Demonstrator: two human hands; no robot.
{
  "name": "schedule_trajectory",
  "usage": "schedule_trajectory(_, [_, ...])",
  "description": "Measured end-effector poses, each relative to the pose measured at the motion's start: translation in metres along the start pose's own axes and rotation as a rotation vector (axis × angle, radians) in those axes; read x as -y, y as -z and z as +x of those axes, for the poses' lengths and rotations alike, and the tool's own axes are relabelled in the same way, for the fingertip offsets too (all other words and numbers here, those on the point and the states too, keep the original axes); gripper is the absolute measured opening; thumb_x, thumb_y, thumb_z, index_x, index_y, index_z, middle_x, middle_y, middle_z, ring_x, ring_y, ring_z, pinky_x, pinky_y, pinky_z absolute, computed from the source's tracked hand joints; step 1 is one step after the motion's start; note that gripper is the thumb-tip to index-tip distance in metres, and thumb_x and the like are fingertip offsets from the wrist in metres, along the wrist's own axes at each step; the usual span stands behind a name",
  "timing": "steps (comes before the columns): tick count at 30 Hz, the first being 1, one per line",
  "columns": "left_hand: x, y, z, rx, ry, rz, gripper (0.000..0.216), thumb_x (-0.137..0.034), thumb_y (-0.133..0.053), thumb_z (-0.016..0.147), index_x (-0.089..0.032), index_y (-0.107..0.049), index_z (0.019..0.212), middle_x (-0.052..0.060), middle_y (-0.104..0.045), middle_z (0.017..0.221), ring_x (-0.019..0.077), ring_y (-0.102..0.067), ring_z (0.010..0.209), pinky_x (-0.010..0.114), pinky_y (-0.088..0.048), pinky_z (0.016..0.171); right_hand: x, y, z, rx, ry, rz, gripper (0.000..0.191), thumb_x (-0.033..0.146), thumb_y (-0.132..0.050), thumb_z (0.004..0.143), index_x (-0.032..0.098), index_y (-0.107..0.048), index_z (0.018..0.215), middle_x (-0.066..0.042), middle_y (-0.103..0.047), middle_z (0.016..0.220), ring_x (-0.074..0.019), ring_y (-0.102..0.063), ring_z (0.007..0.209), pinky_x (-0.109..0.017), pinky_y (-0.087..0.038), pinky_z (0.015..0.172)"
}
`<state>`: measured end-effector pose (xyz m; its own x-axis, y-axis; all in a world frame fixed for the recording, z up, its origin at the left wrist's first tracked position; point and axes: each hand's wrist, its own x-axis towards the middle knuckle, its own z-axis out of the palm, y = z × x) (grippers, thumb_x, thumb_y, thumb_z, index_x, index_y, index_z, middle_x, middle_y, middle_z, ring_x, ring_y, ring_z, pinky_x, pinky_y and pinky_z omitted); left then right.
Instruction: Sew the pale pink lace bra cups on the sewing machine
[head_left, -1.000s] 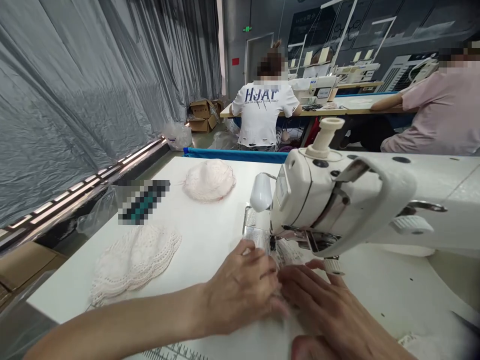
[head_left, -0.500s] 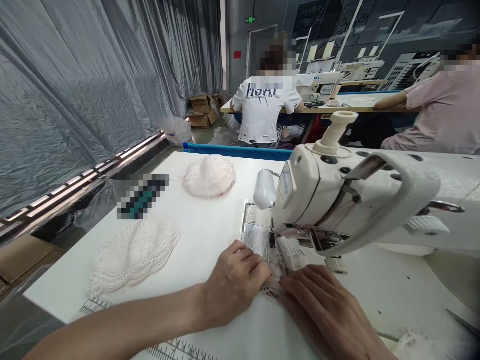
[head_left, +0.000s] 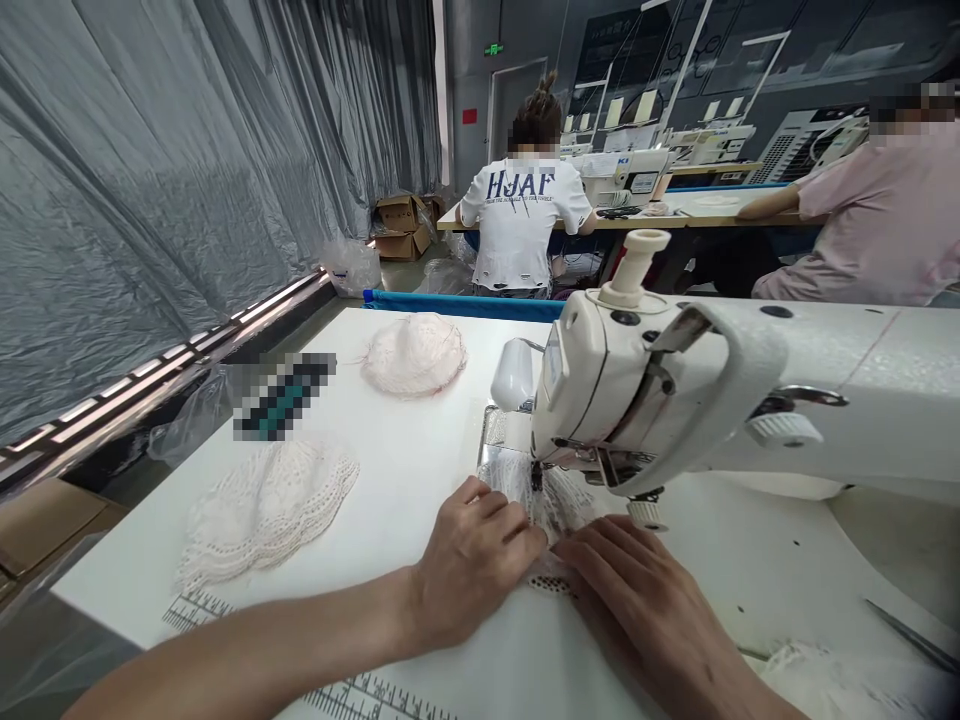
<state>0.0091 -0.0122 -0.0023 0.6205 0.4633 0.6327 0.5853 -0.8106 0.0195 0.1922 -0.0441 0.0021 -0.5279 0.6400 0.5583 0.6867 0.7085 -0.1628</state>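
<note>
A piece of white lace fabric [head_left: 559, 497] lies under the needle and presser foot of a white sewing machine [head_left: 581, 385]. My left hand [head_left: 480, 560] is closed on the lace just left of and in front of the needle, fingers curled. My right hand [head_left: 637, 590] presses close beside it, its fingertips bent down onto the lace on the right. Between the two hands a strip of scalloped lace edge with holes shows. The tips of the fingers are partly hidden.
Folded lace pieces [head_left: 270, 510] lie on the white table's left, and a round pale pink stack [head_left: 415, 353] sits farther back. Tweezers [head_left: 911, 632] and more lace [head_left: 825, 680] are at the lower right. Co-workers [head_left: 525, 215] sit at another table ahead.
The view has shifted slightly, so the machine appears farther left. Both hands stay on the lace, and the gap between them has narrowed a little.
</note>
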Motion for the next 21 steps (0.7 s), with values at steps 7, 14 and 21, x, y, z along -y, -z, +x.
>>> schedule_trajectory(7, [-0.001, 0.008, -0.007, 0.064, 0.003, -0.086, 0.014, -0.006, -0.055, 0.081, -0.019, -0.06, 0.083, -0.002, -0.06, 0.078, 0.011, -0.053, 0.072, 0.032, -0.036, 0.074, 0.003, 0.007, 0.001, 0.045, 0.037, 0.097, 0.03, 0.011, -0.035, 0.094, 0.02, -0.06, 0.081, -0.003, -0.063, 0.074, -0.0171, -0.054, 0.071, -0.033, -0.034, 0.069])
schedule_trajectory(14, [-0.002, 0.016, -0.008, 0.062, -0.042, -0.098, 0.015, -0.005, -0.054, 0.083, -0.016, -0.061, 0.074, 0.0, -0.062, 0.084, 0.0113, -0.055, 0.079, 0.032, -0.036, 0.075, 0.005, 0.004, -0.004, 0.069, 0.018, 0.233, 0.022, 0.01, -0.04, 0.089, 0.02, -0.06, 0.085, -0.004, -0.064, 0.082, -0.0179, -0.054, 0.074, -0.035, -0.035, 0.073])
schedule_trajectory(21, [0.001, 0.013, -0.01, 0.032, -0.092, -0.099, 0.019, 0.004, -0.052, 0.076, -0.013, -0.056, 0.067, 0.001, -0.065, 0.084, 0.0102, -0.057, 0.078, 0.032, -0.041, 0.081, 0.003, 0.001, -0.005, 0.045, 0.009, 0.195, 0.029, 0.016, -0.037, 0.096, 0.021, -0.062, 0.083, -0.003, -0.066, 0.082, -0.0165, -0.056, 0.075, -0.035, -0.035, 0.078])
